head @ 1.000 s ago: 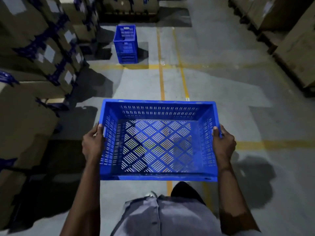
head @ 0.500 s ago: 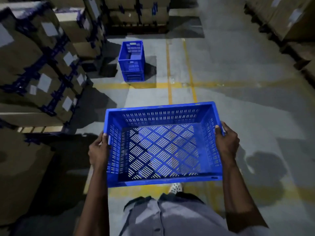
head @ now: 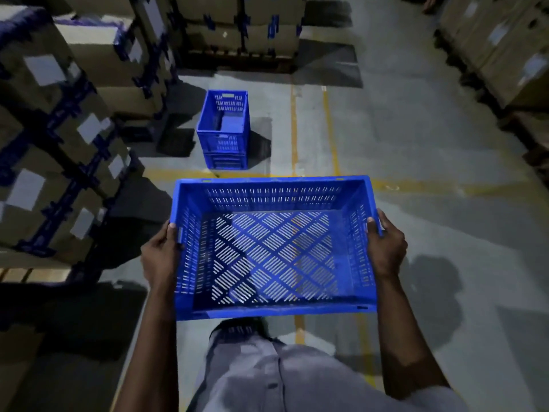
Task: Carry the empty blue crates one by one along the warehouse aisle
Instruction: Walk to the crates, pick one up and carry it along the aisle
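I carry an empty blue crate [head: 273,251] with slotted walls and floor, level in front of my waist above the aisle floor. My left hand [head: 159,255] grips its left wall at the handle slot, thumb over the rim. My right hand [head: 386,248] grips the right wall the same way. Ahead on the floor stands a stack of blue crates [head: 223,129], close to the cartons on the left. The top one of the stack looks empty.
Tall stacks of taped cardboard cartons [head: 59,138] line the left side, more cartons [head: 505,49] the right, and a pallet of cartons [head: 240,28] closes the far end. Yellow floor lines [head: 294,129] run along and across the grey concrete aisle.
I have walked forward along the aisle with the crate. The crate stack ahead has come nearer and lower in view, and the left cartons have slid past. Both grips are unchanged.
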